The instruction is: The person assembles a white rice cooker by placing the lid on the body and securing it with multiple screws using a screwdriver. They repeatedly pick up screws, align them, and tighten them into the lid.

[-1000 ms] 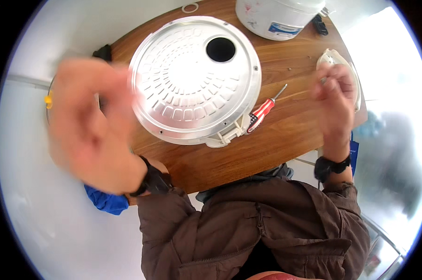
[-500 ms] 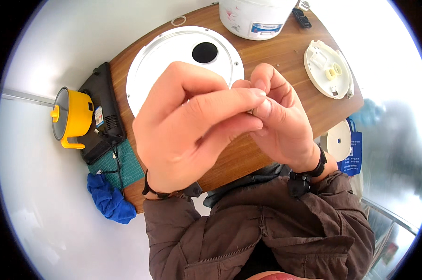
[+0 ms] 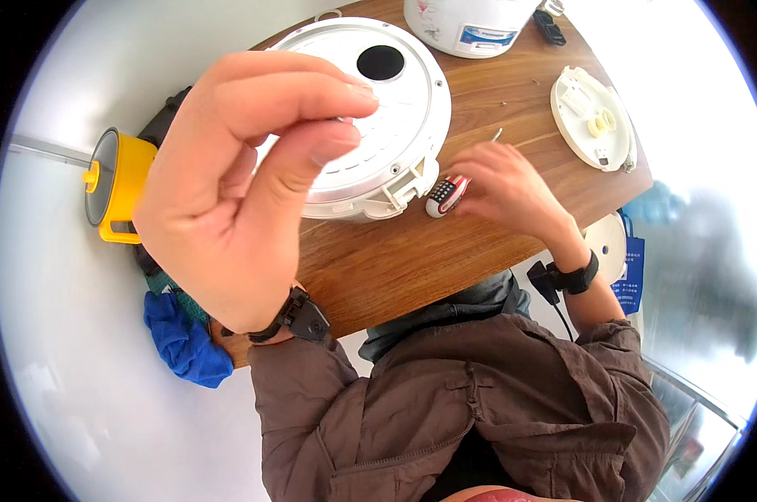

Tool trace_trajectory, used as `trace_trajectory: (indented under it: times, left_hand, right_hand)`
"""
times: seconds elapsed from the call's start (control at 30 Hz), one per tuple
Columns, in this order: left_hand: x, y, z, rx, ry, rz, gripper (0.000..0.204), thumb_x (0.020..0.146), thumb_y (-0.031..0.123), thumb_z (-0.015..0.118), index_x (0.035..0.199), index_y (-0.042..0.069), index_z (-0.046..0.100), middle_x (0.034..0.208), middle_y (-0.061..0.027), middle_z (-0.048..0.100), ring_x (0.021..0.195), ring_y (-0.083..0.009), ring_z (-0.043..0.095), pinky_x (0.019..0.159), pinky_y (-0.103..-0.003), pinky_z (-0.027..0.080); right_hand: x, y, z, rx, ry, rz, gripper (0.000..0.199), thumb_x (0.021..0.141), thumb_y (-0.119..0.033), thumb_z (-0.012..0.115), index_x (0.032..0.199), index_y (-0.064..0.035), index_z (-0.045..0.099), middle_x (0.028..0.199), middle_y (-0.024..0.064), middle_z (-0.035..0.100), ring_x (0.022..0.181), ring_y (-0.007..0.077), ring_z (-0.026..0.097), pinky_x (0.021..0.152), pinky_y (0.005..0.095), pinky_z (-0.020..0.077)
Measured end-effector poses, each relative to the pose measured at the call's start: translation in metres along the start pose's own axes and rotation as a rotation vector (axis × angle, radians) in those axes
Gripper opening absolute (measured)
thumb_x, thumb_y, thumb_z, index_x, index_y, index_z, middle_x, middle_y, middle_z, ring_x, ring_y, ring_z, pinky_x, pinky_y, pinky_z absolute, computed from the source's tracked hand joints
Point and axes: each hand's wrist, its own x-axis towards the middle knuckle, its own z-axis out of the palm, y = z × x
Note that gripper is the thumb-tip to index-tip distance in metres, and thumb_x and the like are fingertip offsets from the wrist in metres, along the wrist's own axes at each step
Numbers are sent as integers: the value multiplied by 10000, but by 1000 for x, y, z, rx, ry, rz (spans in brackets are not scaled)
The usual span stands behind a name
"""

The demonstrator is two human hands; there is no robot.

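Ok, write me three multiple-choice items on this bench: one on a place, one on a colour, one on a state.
1. Where does the screwdriver lie?
A. on the wooden table, at the rim of the round white lid
B. on the floor
C. inside the yellow container

2. What colour is the container at the table's left edge?
A. green
B. yellow
C. red

3. How is the left hand posed?
A. flat on the table
B. raised near the camera, thumb and forefinger pinched together
C. gripping the screwdriver

Answers:
1 A, its red, white and black handle rests on the wood beside the lid, under the right hand.
2 B, its side is plainly yellow.
3 B, the fingertips meet in front of the lid; whatever small thing they pinch is too tiny to tell.
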Motion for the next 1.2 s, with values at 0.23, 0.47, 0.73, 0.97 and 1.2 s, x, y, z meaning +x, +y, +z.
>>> trace_trajectory:
  times: [0.23,0.47,0.73,0.97,1.2]
  left_hand:
    - [-4,10,-18,-130,110,-122,97,912,-36,691,1001,-68,713,979,-184,721,747,-181,691,710,-273,585]
    - [2,5,-8,-55,-130,-160,198,782,-128,704,958,-54,761,948,-121,707,858,-158,653,752,-253,508]
    - [1,5,15,-121,-202,-303,276,708,-187,724,938,-43,778,887,-86,719,832,-151,674,740,-242,536]
    - [-2,10,12,-101,-186,-320,263,706,-196,733,921,-49,769,882,-87,715,822,-155,689,740,-246,553]
    - [-2,8,12,-109,-207,-362,240,732,-195,719,919,-51,765,886,-88,709,839,-159,693,754,-247,555]
  right_hand:
    - [-1,1,-3,-178,-164,17,468,843,-105,753,1298,-147,651,1124,69,672,1068,241,635,980,416,495]
    - [-5,15,-98,-313,544,287,549,944,-57,717,1457,-43,525,1215,156,720,1119,283,692,1007,400,530]
    - [3,-21,-130,256,1206,-134,563,976,-116,681,1479,-48,439,1231,168,692,1102,270,680,993,382,533]
    - [12,-27,-116,320,1200,-185,582,1004,-167,650,1498,-53,365,1245,178,668,1087,258,669,981,366,536]
    - [17,-31,-112,344,1188,-205,608,1032,-218,619,1517,-57,290,1260,189,644,1072,247,659,970,350,539]
